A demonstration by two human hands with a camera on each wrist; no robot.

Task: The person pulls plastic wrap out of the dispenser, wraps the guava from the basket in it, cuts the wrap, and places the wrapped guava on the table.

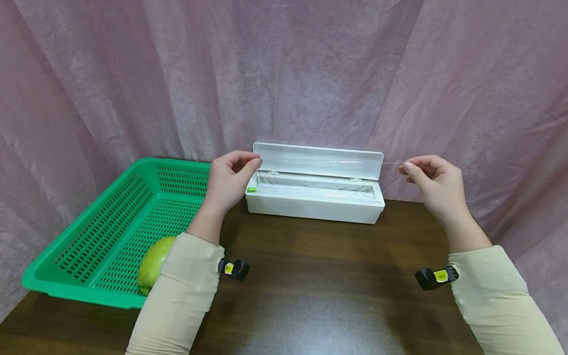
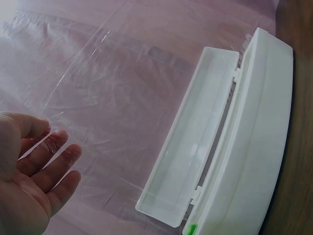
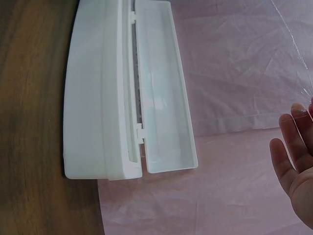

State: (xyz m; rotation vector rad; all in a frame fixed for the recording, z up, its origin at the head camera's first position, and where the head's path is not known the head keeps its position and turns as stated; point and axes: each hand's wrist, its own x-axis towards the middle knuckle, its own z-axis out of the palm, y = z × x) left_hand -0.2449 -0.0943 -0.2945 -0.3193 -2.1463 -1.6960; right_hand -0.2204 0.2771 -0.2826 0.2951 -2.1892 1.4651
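Observation:
Clear plastic wrap stretches between both hands, above and in front of a white wrap dispenser. The dispenser's hinged lid stands raised, and a small green piece sits at its left end. My left hand pinches one corner of the film between thumb and forefinger, near the lid's left end. Out past the right end of the lid, my right hand pinches the other corner. In the left wrist view, the taut film edge runs up from the fingertips; the right wrist view cuts off part of the right hand.
A green plastic basket stands on the left of the brown wooden table. In it lies a yellow-green fruit, partly hidden by my left sleeve. A pink curtain hangs close behind the dispenser.

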